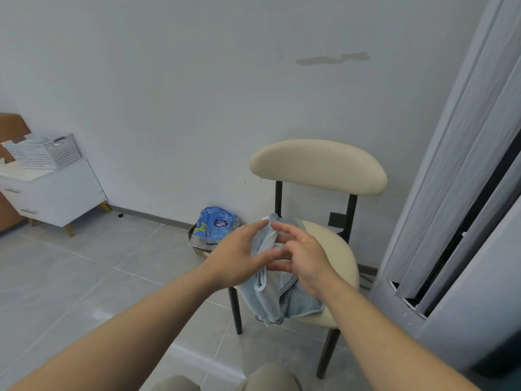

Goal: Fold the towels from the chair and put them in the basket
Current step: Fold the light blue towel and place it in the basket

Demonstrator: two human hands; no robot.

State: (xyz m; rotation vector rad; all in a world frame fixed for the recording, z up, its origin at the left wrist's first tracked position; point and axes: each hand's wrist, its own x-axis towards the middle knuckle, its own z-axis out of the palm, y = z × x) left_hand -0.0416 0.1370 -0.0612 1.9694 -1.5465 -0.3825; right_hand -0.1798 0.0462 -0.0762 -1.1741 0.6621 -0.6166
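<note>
Head view, looking forward and down. Two bare forearms reach out from the bottom of the frame toward a chair (318, 165) with a cream padded backrest, a cream round seat and dark legs, standing against a pale wall.

A light blue towel (267, 297) with dark striped edging is lifted above the front of the seat, bunched at the top, its lower part hanging over the seat's front edge.

The left hand (239, 255) grips the bunched towel, forefinger along the top and the other fingers wrapped across the fabric. The right hand (306, 258) is just beside it, forefinger touching the towel's top and the other fingers loosely spread. It is blurred, so whether it pinches the cloth cannot be told.

Far left, well apart from the chair, a white perforated basket (42, 152) sits on a white drawer cabinet (59, 193).

A blue printed plastic pack (215, 224) lies on the grey tiled floor (84, 272) left of the chair. Pale curtains (462, 165) hang at right.
</note>
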